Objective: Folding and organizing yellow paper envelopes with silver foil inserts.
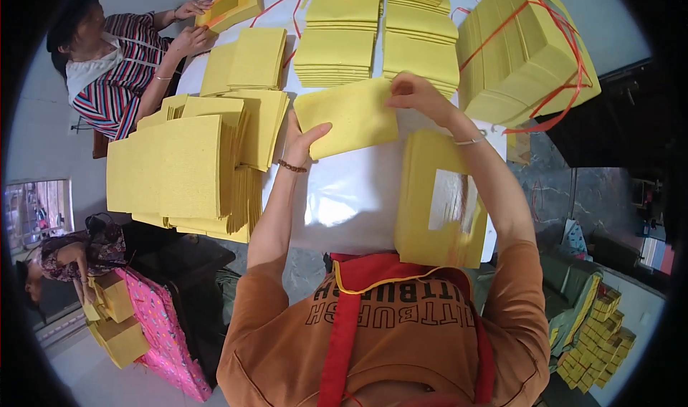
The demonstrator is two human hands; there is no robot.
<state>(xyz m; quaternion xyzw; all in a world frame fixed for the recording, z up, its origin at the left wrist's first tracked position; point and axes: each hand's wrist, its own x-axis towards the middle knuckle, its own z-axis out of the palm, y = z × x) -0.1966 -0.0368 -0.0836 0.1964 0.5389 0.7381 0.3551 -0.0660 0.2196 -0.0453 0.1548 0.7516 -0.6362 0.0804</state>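
Note:
Between my two hands, a flat yellow paper sheet (347, 118) is held tilted above the white tabletop. My left hand (302, 143) grips its left end, with the thumb on the front and the fingers partly hidden behind. At the upper right corner my right hand (416, 94) is closed, its curled fingers pinching the edge. Just below my right forearm lies a yellow bundle (419, 199) with a clear, shiny wrapped patch. Left of my left hand rises a large uneven stack of yellow paper (168, 167).
Neat stacks of yellow paper (335, 49) line the table's (337, 206) far side. A big bundle tied with red strap (494, 52) stands at the right. Across the left corner, a person in a striped top (125, 77) handles a yellow block (240, 7). Another person (79, 253) works lower left.

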